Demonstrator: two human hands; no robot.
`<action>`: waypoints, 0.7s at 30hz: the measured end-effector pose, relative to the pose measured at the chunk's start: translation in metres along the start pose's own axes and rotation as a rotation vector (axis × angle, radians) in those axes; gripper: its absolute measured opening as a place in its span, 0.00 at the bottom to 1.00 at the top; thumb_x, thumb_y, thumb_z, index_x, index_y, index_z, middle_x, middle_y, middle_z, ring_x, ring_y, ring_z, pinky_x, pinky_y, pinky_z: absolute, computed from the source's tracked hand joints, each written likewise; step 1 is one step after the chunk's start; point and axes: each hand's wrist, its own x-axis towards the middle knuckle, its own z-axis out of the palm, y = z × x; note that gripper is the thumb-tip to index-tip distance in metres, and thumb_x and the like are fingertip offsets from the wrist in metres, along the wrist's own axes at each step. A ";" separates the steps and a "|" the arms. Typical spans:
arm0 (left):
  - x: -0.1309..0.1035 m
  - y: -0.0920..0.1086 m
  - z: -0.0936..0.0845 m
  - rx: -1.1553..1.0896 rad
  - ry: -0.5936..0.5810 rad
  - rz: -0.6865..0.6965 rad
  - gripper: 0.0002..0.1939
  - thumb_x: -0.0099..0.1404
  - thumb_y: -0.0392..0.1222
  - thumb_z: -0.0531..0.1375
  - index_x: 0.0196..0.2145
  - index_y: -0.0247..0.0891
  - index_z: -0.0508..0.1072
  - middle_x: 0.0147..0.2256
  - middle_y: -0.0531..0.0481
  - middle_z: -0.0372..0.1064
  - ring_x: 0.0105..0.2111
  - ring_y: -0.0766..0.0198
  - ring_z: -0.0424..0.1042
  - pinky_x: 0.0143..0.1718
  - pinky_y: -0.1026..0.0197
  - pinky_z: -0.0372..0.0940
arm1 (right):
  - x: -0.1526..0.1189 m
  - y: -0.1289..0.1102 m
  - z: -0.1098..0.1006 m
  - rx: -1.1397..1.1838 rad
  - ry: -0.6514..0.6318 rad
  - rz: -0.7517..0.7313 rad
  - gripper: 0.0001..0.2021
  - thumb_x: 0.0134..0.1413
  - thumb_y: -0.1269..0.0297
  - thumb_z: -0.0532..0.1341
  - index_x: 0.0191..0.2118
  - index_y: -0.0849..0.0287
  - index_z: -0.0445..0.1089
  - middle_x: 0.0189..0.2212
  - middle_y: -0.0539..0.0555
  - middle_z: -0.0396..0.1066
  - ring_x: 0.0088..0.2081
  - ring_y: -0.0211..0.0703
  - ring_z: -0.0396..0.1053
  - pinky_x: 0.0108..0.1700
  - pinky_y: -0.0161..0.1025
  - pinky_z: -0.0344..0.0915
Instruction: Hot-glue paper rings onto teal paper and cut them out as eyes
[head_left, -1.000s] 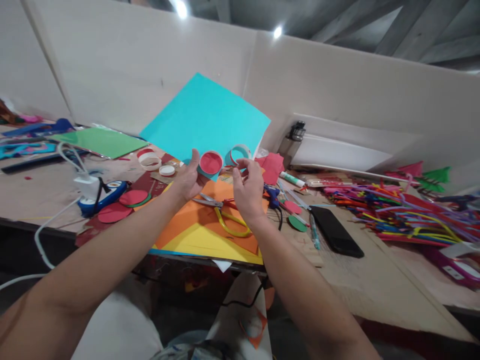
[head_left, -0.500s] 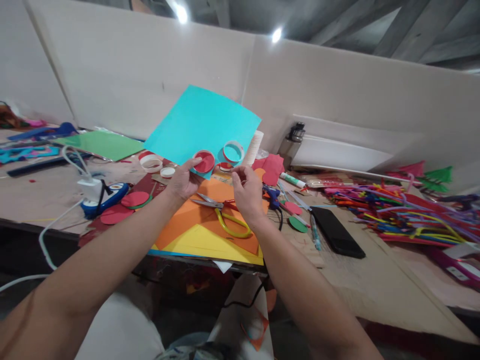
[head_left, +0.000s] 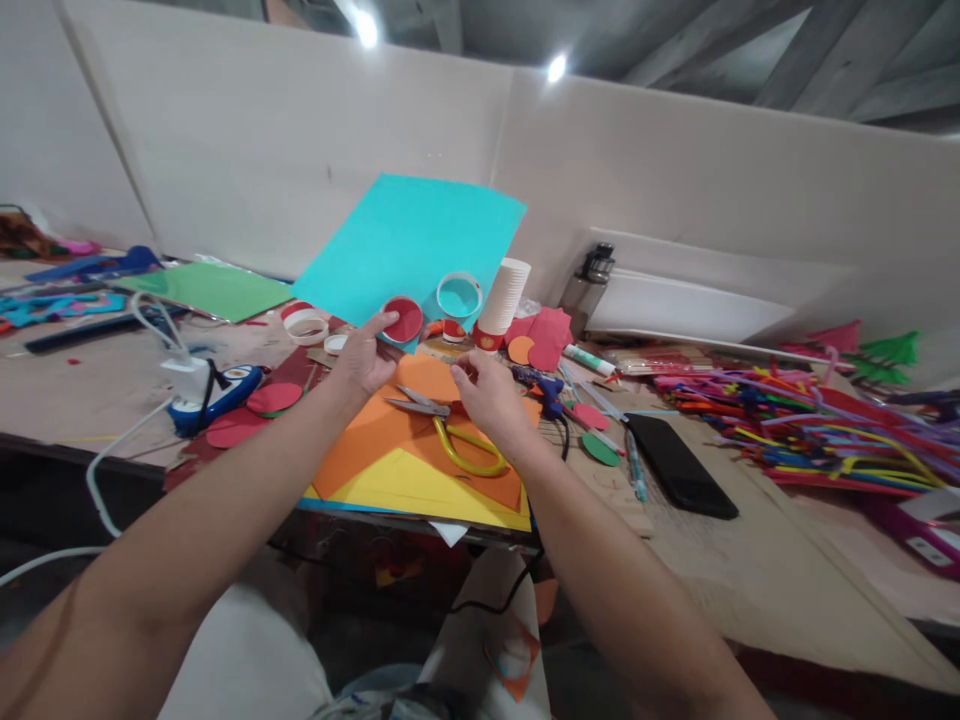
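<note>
Left hand [head_left: 367, 360] grips red round [head_left: 406, 318] at its left edge, centre of frame, thumb over the face. Right hand [head_left: 491, 395]: fingers curled in, right by scissors [head_left: 436, 409]; can't tell if it holds anything. Risks: one-sided grip could let the red round twist or slip; right hand could drag scissors or tip cup stack [head_left: 507, 296]. Red round faces camera, no long axis visible. Scissors point left, axis sloping to lower right.
</note>
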 end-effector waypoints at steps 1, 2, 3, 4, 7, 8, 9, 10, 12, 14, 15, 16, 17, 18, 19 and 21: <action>0.001 0.001 0.000 -0.004 0.012 0.004 0.08 0.57 0.27 0.61 0.33 0.37 0.73 0.29 0.53 0.78 0.30 0.65 0.77 0.42 0.60 0.76 | 0.000 0.001 0.000 -0.027 -0.038 0.001 0.07 0.58 0.68 0.58 0.30 0.58 0.71 0.29 0.52 0.73 0.32 0.41 0.67 0.37 0.38 0.59; 0.003 0.001 -0.001 -0.009 0.027 0.009 0.08 0.58 0.27 0.61 0.33 0.37 0.73 0.29 0.53 0.78 0.31 0.66 0.77 0.42 0.60 0.76 | -0.001 0.002 0.000 -0.049 -0.074 0.001 0.07 0.58 0.68 0.58 0.30 0.58 0.71 0.29 0.53 0.73 0.32 0.41 0.67 0.37 0.38 0.59; 0.004 0.002 -0.002 -0.012 0.041 0.012 0.08 0.58 0.27 0.61 0.33 0.37 0.74 0.29 0.53 0.78 0.31 0.66 0.77 0.42 0.61 0.75 | -0.002 0.003 0.000 -0.063 -0.104 0.000 0.07 0.58 0.68 0.59 0.29 0.59 0.71 0.30 0.53 0.73 0.32 0.41 0.67 0.37 0.38 0.59; 0.005 0.002 -0.002 -0.014 0.049 0.014 0.08 0.58 0.27 0.61 0.34 0.37 0.74 0.30 0.53 0.78 0.31 0.67 0.77 0.42 0.62 0.75 | -0.003 0.003 0.000 -0.066 -0.118 0.003 0.06 0.58 0.69 0.59 0.30 0.59 0.72 0.30 0.53 0.74 0.32 0.41 0.67 0.37 0.38 0.59; 0.007 0.002 -0.004 0.000 0.035 0.018 0.08 0.59 0.28 0.61 0.35 0.37 0.75 0.30 0.53 0.78 0.32 0.67 0.78 0.42 0.63 0.75 | -0.005 0.002 0.000 -0.019 -0.066 0.020 0.05 0.59 0.69 0.59 0.37 0.60 0.73 0.33 0.54 0.75 0.34 0.41 0.68 0.38 0.38 0.60; 0.007 0.002 -0.005 0.012 0.015 0.015 0.08 0.59 0.29 0.62 0.36 0.37 0.75 0.31 0.53 0.78 0.32 0.66 0.78 0.43 0.62 0.75 | -0.005 0.001 0.000 -0.003 -0.036 0.016 0.06 0.59 0.68 0.59 0.38 0.60 0.73 0.33 0.54 0.75 0.34 0.41 0.68 0.38 0.38 0.60; 0.006 0.001 -0.005 0.025 -0.007 0.012 0.08 0.60 0.31 0.63 0.38 0.37 0.75 0.32 0.53 0.79 0.33 0.66 0.78 0.43 0.62 0.75 | -0.006 0.000 0.000 0.004 -0.012 0.007 0.06 0.59 0.68 0.59 0.38 0.60 0.73 0.33 0.54 0.75 0.34 0.41 0.68 0.38 0.38 0.60; 0.006 0.000 -0.006 0.034 -0.031 0.010 0.09 0.60 0.33 0.64 0.40 0.37 0.75 0.32 0.52 0.79 0.34 0.65 0.79 0.44 0.61 0.75 | -0.006 -0.001 -0.001 0.002 0.001 -0.006 0.05 0.60 0.68 0.59 0.38 0.60 0.73 0.33 0.54 0.75 0.35 0.41 0.68 0.38 0.37 0.60; 0.005 -0.002 -0.006 0.043 -0.079 0.006 0.10 0.62 0.37 0.65 0.43 0.37 0.75 0.34 0.51 0.80 0.36 0.63 0.79 0.45 0.58 0.75 | -0.005 -0.002 -0.001 -0.024 -0.019 -0.028 0.06 0.60 0.68 0.59 0.35 0.60 0.73 0.33 0.53 0.75 0.35 0.41 0.68 0.38 0.37 0.60; 0.004 -0.003 -0.006 0.039 -0.113 0.011 0.11 0.65 0.41 0.64 0.45 0.37 0.75 0.35 0.50 0.80 0.38 0.61 0.80 0.46 0.56 0.75 | -0.005 -0.001 -0.002 -0.079 -0.075 -0.038 0.07 0.61 0.68 0.58 0.35 0.60 0.73 0.34 0.54 0.75 0.36 0.41 0.69 0.39 0.37 0.60; 0.004 -0.004 -0.007 0.036 -0.124 0.016 0.11 0.66 0.43 0.64 0.45 0.37 0.74 0.36 0.49 0.80 0.38 0.61 0.80 0.47 0.55 0.75 | -0.005 0.000 -0.002 -0.120 -0.105 -0.041 0.07 0.61 0.68 0.58 0.35 0.61 0.73 0.35 0.55 0.75 0.37 0.41 0.69 0.41 0.37 0.60; 0.004 -0.004 -0.007 0.036 -0.133 0.022 0.12 0.66 0.44 0.64 0.45 0.37 0.74 0.36 0.49 0.80 0.38 0.60 0.80 0.47 0.54 0.75 | -0.005 0.001 -0.003 -0.169 -0.132 -0.043 0.07 0.62 0.68 0.58 0.36 0.61 0.73 0.37 0.56 0.75 0.39 0.42 0.69 0.42 0.38 0.60; 0.005 -0.005 -0.008 0.040 -0.141 0.030 0.12 0.66 0.45 0.64 0.45 0.37 0.75 0.36 0.48 0.81 0.38 0.60 0.80 0.47 0.54 0.75 | -0.006 0.001 -0.003 -0.226 -0.154 -0.043 0.07 0.62 0.68 0.58 0.37 0.62 0.74 0.40 0.58 0.75 0.41 0.43 0.69 0.44 0.38 0.60; 0.005 -0.005 -0.008 0.048 -0.148 0.036 0.13 0.66 0.46 0.64 0.45 0.37 0.75 0.37 0.48 0.81 0.38 0.60 0.80 0.46 0.53 0.76 | -0.008 0.001 -0.004 -0.290 -0.179 -0.038 0.07 0.62 0.67 0.59 0.39 0.63 0.74 0.42 0.60 0.75 0.44 0.45 0.69 0.46 0.39 0.61; 0.006 -0.005 -0.009 0.058 -0.155 0.041 0.14 0.65 0.47 0.65 0.45 0.38 0.75 0.37 0.48 0.81 0.39 0.59 0.80 0.46 0.53 0.76 | -0.010 0.000 -0.005 -0.357 -0.211 -0.028 0.09 0.63 0.65 0.58 0.41 0.64 0.74 0.44 0.62 0.74 0.46 0.47 0.69 0.48 0.40 0.61; 0.008 -0.005 -0.010 0.077 -0.161 0.063 0.15 0.64 0.48 0.66 0.45 0.39 0.75 0.38 0.47 0.81 0.39 0.59 0.80 0.45 0.53 0.75 | -0.017 -0.004 -0.009 -0.489 -0.304 0.007 0.13 0.64 0.61 0.57 0.45 0.65 0.74 0.47 0.65 0.73 0.49 0.52 0.68 0.49 0.43 0.61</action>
